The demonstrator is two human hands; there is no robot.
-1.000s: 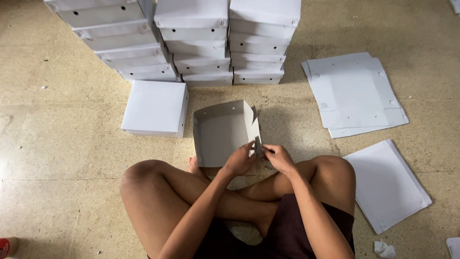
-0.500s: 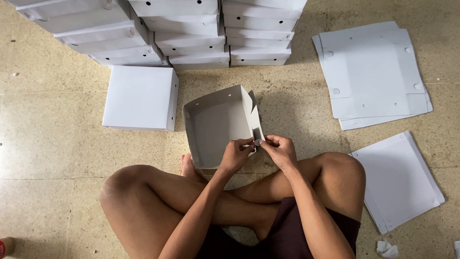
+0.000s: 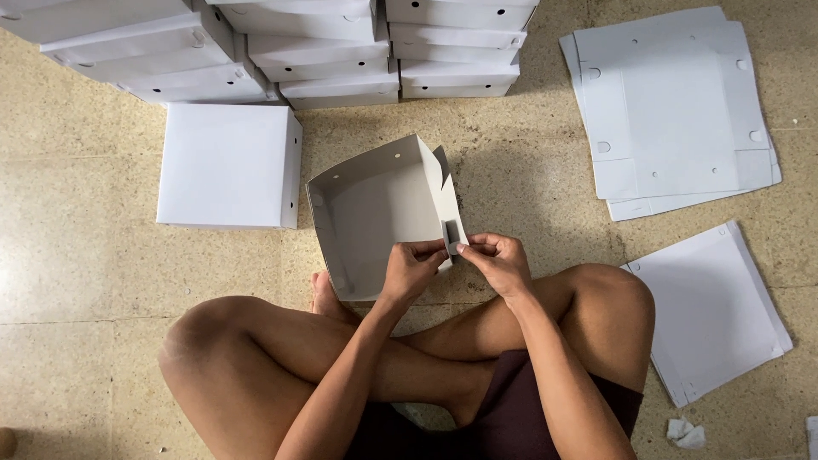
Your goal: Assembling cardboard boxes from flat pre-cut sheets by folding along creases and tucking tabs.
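I sit cross-legged on the floor with a half-folded white cardboard box (image 3: 375,213) tilted up in front of my knees, its open side facing me. My left hand (image 3: 411,269) pinches the box's near right wall from the inside. My right hand (image 3: 498,260) pinches the same wall from the outside, fingertips at a small slot with a tab in it. Both hands meet at that corner of the box.
A finished white box (image 3: 226,166) lies to the left. Stacks of finished white boxes (image 3: 332,51) line the far side. Flat punched cardboard sheets (image 3: 673,111) lie at the right, another flat stack (image 3: 716,311) beside my right knee. Paper scraps (image 3: 686,433) lie at lower right.
The view has shifted closer and lower over the box. My hands stay at the box's right wall and have worked at the tab in the slot.
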